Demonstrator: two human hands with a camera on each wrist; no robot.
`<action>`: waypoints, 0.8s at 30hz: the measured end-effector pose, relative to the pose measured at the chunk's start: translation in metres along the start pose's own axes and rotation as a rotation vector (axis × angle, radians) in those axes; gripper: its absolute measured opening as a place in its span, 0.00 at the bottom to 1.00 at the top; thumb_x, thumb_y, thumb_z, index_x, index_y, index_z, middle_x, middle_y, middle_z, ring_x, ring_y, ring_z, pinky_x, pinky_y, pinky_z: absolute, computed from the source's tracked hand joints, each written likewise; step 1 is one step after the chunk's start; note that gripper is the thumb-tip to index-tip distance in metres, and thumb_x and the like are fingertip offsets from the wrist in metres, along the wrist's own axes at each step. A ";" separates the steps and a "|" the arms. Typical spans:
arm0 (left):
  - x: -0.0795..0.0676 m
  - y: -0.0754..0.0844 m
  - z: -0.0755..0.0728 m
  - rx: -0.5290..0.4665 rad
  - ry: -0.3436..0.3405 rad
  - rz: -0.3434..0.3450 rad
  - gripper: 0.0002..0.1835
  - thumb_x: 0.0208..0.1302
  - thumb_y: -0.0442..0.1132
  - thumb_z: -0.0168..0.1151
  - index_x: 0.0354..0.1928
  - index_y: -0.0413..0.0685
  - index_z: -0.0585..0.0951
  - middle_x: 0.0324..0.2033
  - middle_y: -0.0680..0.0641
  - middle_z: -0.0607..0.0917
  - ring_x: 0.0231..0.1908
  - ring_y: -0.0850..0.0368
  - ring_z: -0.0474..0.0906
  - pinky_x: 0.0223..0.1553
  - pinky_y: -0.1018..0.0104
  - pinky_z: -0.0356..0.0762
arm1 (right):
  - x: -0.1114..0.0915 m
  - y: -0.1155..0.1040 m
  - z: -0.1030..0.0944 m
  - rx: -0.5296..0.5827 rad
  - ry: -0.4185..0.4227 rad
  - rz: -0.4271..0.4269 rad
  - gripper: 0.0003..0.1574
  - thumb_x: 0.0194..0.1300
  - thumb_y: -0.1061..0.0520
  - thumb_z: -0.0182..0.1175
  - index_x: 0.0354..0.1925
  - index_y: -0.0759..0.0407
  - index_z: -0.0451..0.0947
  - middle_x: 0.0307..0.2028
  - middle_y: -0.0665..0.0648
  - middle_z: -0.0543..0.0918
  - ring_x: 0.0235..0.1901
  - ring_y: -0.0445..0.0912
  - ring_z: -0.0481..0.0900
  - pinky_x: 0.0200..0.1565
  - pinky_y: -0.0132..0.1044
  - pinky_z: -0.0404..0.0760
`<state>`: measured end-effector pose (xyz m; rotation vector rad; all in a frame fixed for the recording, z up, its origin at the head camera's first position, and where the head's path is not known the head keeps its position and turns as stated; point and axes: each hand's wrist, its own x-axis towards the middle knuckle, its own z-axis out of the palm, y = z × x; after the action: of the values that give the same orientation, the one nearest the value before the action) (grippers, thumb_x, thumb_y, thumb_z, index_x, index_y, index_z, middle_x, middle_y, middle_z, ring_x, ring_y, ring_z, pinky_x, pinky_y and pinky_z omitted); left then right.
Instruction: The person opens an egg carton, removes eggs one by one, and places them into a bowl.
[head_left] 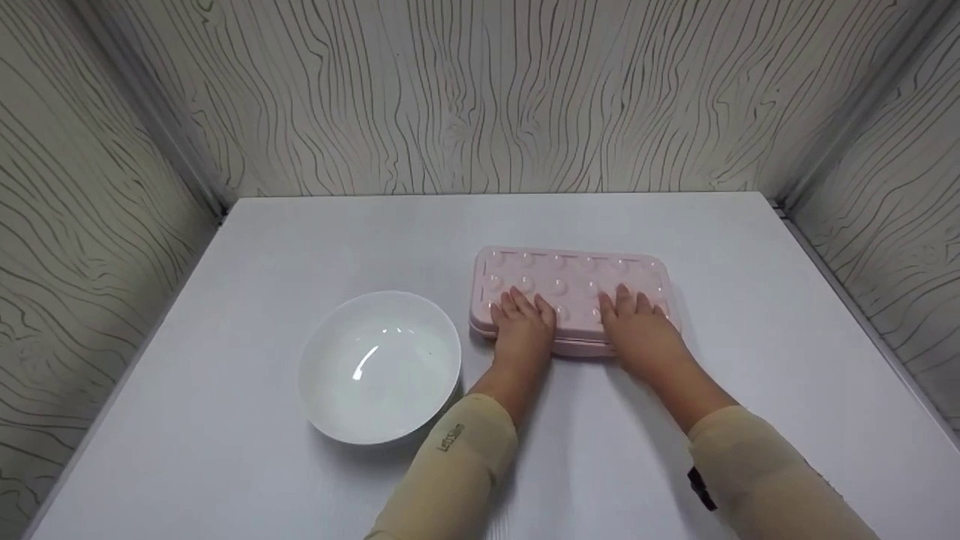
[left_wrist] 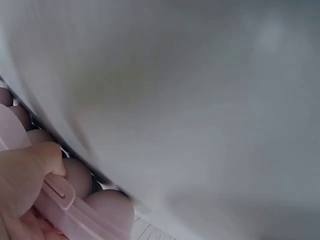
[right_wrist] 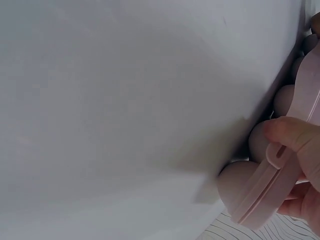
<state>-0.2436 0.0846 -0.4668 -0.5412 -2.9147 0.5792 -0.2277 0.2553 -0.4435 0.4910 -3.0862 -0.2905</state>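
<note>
A pink egg box [head_left: 574, 270] with rows of round bumps on its lid lies on the white table. My left hand [head_left: 523, 330] grips the front edge at its left part, fingers over the lid. In the left wrist view its thumb [left_wrist: 47, 156] rests on the rounded underside beside a clasp [left_wrist: 59, 192]. Toward the right end, my right hand [head_left: 643, 341] holds the same front edge, fingers on top. Its thumb [right_wrist: 285, 129] touches a rounded cup near another clasp [right_wrist: 276, 156] in the right wrist view. The lid is down; the inside of the box is hidden.
A large white bowl [head_left: 390, 409] stands left of the egg box, close to my left forearm. Wood-grain patterned panels [head_left: 480, 97] border the white table [head_left: 225, 465] at the back and on both sides.
</note>
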 end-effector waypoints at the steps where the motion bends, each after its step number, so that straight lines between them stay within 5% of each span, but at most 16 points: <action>1: 0.000 0.001 0.000 0.000 0.008 -0.004 0.20 0.72 0.36 0.33 0.63 0.40 0.60 0.59 0.28 0.66 0.58 0.36 0.65 0.52 0.44 0.68 | 0.000 0.000 0.000 -0.015 0.005 -0.008 0.40 0.59 0.62 0.57 0.65 0.70 0.53 0.60 0.78 0.60 0.57 0.71 0.62 0.51 0.60 0.67; 5: -0.001 0.001 0.000 0.016 0.021 -0.002 0.19 0.72 0.36 0.34 0.62 0.39 0.61 0.58 0.27 0.66 0.57 0.35 0.65 0.50 0.42 0.68 | 0.000 0.000 0.001 -0.067 0.023 -0.036 0.48 0.51 0.60 0.66 0.64 0.71 0.54 0.59 0.78 0.61 0.55 0.71 0.65 0.50 0.59 0.70; 24: -0.002 -0.004 -0.005 -0.082 -0.021 -0.002 0.20 0.71 0.37 0.32 0.62 0.41 0.60 0.60 0.29 0.64 0.59 0.36 0.64 0.54 0.43 0.66 | 0.002 -0.001 -0.002 0.002 -0.036 -0.015 0.42 0.58 0.64 0.57 0.66 0.71 0.50 0.61 0.79 0.57 0.58 0.72 0.59 0.53 0.61 0.65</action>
<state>-0.2423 0.0819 -0.4605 -0.5451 -2.9689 0.4698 -0.2289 0.2537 -0.4418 0.5156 -3.1188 -0.2993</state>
